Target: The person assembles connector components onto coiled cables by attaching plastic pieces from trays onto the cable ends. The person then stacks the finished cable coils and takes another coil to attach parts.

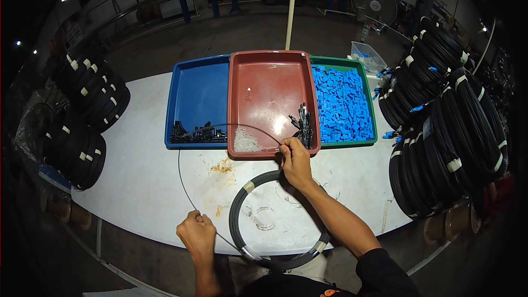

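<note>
A coil of thin black cable (235, 214), bound with pale tape in several places, lies at the table's front edge. One loose length of the cable (184, 179) rises from it and arcs over the trays. My left hand (197, 236) is closed round this length, left of the coil. At the front rim of the red tray (269, 85), my right hand (296, 159) pinches the cable near its end; the fingers hide the tip. Beside that hand, inside the red tray, are small clear pieces (246, 141) and a pile of slim black parts (304, 124).
A blue tray (201, 88) with black parts (198, 133) adjoins on the left. The green tray (369, 104) on the right holds many blue connectors (342, 104). Stacked cable coils (82, 148) flank the white table (137, 132); larger coils (440, 143) stand right. Behind is a clear bin (367, 58).
</note>
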Motion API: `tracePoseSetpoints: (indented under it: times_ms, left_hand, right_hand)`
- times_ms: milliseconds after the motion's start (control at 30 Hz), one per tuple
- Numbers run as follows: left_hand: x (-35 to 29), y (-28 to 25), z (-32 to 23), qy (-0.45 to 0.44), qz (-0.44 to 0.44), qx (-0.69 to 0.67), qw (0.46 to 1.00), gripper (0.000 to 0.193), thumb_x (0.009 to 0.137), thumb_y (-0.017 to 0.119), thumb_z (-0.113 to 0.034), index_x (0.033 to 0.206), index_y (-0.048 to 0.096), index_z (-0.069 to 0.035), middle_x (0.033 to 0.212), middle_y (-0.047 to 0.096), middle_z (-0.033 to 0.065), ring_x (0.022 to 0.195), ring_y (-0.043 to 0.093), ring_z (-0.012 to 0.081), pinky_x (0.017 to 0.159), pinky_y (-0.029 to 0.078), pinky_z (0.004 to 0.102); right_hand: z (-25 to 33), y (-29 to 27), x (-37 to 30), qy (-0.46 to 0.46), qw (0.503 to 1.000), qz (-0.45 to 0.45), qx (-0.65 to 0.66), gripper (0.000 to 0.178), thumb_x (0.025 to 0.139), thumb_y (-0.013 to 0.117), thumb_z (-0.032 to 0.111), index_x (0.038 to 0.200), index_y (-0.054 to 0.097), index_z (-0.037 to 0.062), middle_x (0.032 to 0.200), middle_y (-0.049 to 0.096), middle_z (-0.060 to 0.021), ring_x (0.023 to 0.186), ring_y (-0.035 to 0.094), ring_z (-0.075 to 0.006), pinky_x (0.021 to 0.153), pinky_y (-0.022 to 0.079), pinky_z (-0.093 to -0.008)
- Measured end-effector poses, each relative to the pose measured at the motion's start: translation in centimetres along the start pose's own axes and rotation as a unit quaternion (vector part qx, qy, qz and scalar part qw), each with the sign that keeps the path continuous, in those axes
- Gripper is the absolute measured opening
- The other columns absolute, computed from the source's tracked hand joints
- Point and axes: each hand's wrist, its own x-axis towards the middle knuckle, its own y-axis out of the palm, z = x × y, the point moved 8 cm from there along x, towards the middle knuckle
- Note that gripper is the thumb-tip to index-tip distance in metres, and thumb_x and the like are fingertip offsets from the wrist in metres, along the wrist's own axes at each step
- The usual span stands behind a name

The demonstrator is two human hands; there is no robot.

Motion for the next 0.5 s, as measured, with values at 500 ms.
tracePoseSetpoints:
  times_ms: [500]
  left_hand:
    - [-3.0, -6.0, -2.1, 0.101, -0.18, -0.092, 0.974, 0.02, 0.084, 0.071, 0.006, 0.103, 0.075, 0.009, 0.074, 0.074, 0.0182, 0.06, 0.073, 0.0234, 0.055, 0.056, 0.0296]
  right_hand:
    - [-2.0, -1.0, 0.0, 0.086, 0.986, -0.036, 0.138, 0.011, 0.102, 0.056, 0.006, 0.095, 0.061, -0.0017, 0.074, 0.055, -0.0045, 0.061, 0.05, -0.0106, 0.056, 0.042, -0.0282]
